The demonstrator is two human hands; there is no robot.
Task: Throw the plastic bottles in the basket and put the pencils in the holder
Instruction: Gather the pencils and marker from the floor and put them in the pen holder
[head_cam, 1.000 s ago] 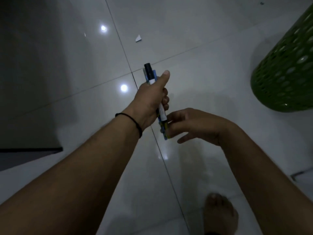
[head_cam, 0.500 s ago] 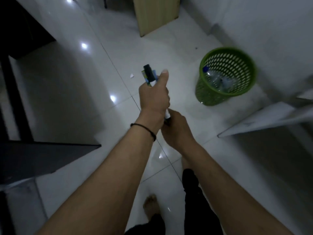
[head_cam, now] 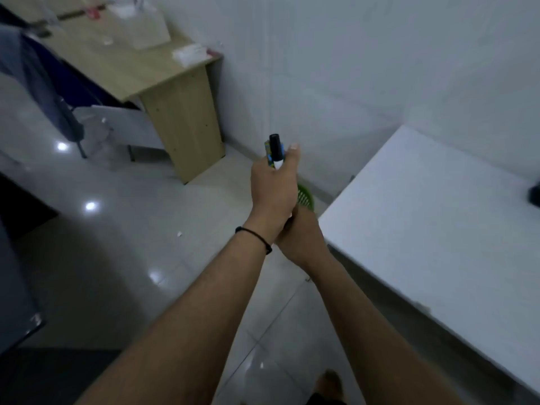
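Observation:
My left hand (head_cam: 273, 190) is shut on a small bundle of pencils and a marker (head_cam: 274, 150), held upright; the black cap and a blue-yellow end stick out above my fist. Just below it, my right hand (head_cam: 301, 238) closes around the lower end of the same bundle, which is hidden between both hands. The green perforated basket (head_cam: 305, 198) stands on the floor beyond my hands, mostly covered by them. No pencil holder shows itself clearly.
A white table (head_cam: 438, 229) fills the right side, with a dark object (head_cam: 534, 194) at its far edge. A wooden desk (head_cam: 163, 83) with papers stands at the back left against the white wall. Glossy floor tiles lie between. My bare foot (head_cam: 330, 381) is below.
The view has risen from the floor to the room. The basket has slid behind my hands. My right hand has stayed closed on the bundle's lower end; the left grip is unchanged.

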